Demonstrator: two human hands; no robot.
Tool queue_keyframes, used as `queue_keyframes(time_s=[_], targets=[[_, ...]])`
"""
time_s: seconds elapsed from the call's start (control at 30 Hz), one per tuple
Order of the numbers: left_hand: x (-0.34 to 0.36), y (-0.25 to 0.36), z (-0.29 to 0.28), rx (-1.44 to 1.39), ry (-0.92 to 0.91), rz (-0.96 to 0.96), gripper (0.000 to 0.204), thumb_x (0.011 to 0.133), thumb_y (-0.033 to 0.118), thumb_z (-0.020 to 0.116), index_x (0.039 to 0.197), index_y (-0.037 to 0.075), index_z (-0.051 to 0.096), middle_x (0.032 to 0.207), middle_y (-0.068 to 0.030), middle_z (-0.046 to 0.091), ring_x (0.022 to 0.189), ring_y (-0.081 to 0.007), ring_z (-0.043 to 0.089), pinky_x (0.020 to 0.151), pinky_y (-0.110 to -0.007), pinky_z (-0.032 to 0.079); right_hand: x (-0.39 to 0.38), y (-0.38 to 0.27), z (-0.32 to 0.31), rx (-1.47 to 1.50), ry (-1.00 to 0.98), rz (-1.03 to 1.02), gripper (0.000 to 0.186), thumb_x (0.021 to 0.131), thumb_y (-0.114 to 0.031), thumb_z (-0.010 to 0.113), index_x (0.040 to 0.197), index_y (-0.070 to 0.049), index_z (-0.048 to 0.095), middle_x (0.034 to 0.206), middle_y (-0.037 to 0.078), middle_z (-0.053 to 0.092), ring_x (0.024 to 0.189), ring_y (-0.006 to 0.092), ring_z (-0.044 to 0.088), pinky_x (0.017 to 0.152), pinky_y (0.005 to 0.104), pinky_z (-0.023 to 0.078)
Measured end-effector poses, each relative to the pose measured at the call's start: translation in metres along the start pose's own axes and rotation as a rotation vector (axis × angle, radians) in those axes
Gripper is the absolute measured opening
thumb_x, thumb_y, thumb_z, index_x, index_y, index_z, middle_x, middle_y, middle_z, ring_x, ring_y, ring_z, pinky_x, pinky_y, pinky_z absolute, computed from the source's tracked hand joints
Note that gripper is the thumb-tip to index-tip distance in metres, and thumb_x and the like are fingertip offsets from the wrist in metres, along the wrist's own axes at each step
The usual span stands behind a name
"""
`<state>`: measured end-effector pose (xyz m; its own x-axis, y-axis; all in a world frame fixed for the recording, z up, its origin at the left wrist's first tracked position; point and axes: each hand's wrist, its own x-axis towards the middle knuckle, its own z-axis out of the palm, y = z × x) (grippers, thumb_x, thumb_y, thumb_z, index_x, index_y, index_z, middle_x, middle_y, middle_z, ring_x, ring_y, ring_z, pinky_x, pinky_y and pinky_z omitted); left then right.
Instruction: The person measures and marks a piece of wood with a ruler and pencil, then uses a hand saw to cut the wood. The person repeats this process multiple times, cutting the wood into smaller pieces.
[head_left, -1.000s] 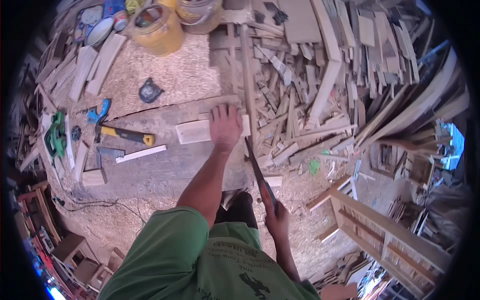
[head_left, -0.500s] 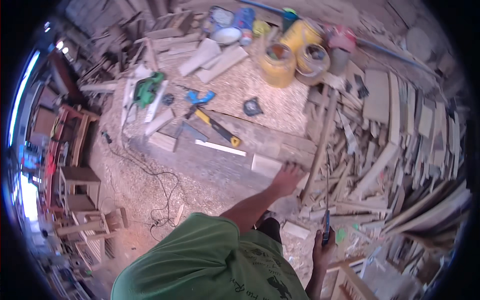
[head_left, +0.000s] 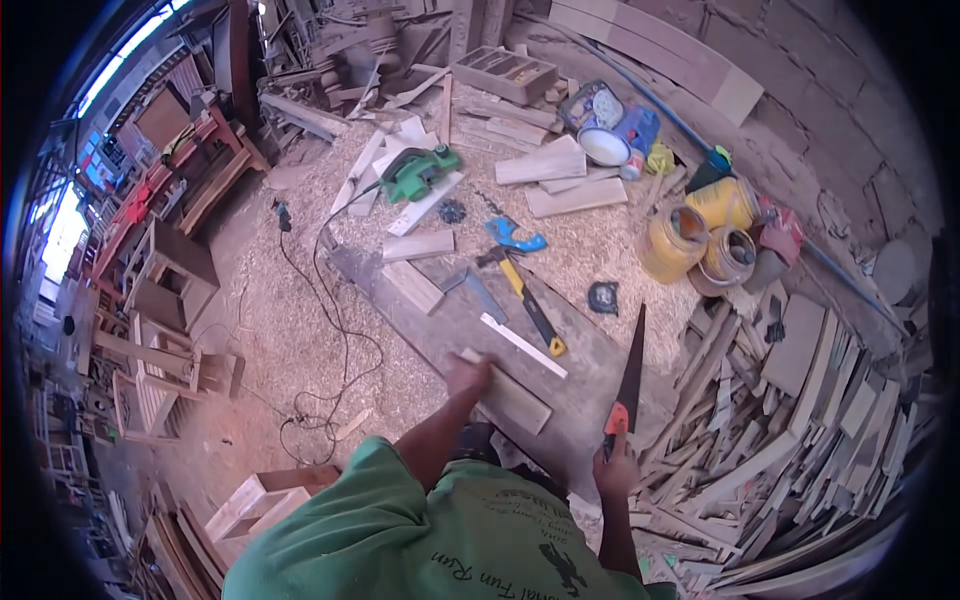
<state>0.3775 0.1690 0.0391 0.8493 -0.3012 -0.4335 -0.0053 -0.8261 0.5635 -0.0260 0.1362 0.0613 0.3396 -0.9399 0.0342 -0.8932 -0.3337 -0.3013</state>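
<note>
A wooden board [head_left: 517,402] sits at the near edge of a worn bench [head_left: 580,428], one end gripped in the worker's left hand [head_left: 470,378]; whether it lies fully flat is hard to tell. The right hand [head_left: 615,468] holds a saw [head_left: 630,370] by its orange handle, blade apart from the board. Steady control seems to call for a firm hold and fingers clear of the teeth. Beyond lie a pale strip [head_left: 523,345], a hammer [head_left: 532,308] and a green planer [head_left: 418,176].

Saw [head_left: 629,375] right of wood block [head_left: 518,404]
</note>
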Motion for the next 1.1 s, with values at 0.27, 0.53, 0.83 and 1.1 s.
queue_keyframes(time_s=[0.27, 0.53, 0.83, 1.1], targets=[[0.091, 0.008, -0.086, 0.029, -0.376, -0.061, 0.086, 0.094, 0.064, 0.074, 0.146, -0.001, 0.052, 0.117, -0.0267, 0.077, 0.082, -0.0373, 0.080, 0.077, -0.050, 0.066, 0.004, -0.055, 0.038, -0.127, -0.063, 0.291, 0.077, 0.096, -0.023, 0.074, 0.167, -0.020, 0.046, 0.124, 0.022, 0.064, 0.113, 0.0465, 0.064, 0.093, 0.0596, 0.055], [0.262, 0.005, -0.150, 0.226, 0.167, 0.377, 0.088, 0.087, 0.055, 0.081, 0.148, 0.001, 0.051, 0.146, -0.0333, 0.056, 0.131, -0.0544, 0.061, 0.106, -0.063, 0.054, 0.016, -0.104, 0.057, -0.072, -0.058, 0.463, 0.078, 0.093, -0.027, 0.080, 0.164, -0.016, 0.051, 0.127, 0.030, 0.061, 0.116, 0.0525, 0.062, 0.097, 0.0614, 0.053], [0.306, 0.058, -0.150, 0.318, 0.038, 0.103, 0.126, 0.078, 0.067, 0.088, 0.167, -0.004, 0.035, 0.162, -0.0322, 0.045, 0.154, -0.0530, 0.044, 0.127, -0.056, 0.040, 0.039, -0.190, 0.065, 0.338, -0.319, 0.472, 0.056, 0.096, -0.033, 0.081, 0.143, -0.004, 0.072, 0.106, 0.026, 0.077, 0.102, 0.0428, 0.073, 0.092, 0.0534, 0.059], [0.334, 0.061, -0.124, 0.130, -0.293, -0.053, 0.105, 0.081, 0.061, 0.086, 0.156, -0.001, 0.048, 0.147, -0.0244, 0.055, 0.132, -0.0376, 0.060, 0.101, -0.052, 0.055, 0.016, -0.189, 0.066, 0.402, -0.348, 0.432, 0.053, 0.098, -0.036, 0.081, 0.137, -0.001, 0.074, 0.102, 0.024, 0.081, 0.093, 0.0417, 0.079, 0.086, 0.0502, 0.062]])
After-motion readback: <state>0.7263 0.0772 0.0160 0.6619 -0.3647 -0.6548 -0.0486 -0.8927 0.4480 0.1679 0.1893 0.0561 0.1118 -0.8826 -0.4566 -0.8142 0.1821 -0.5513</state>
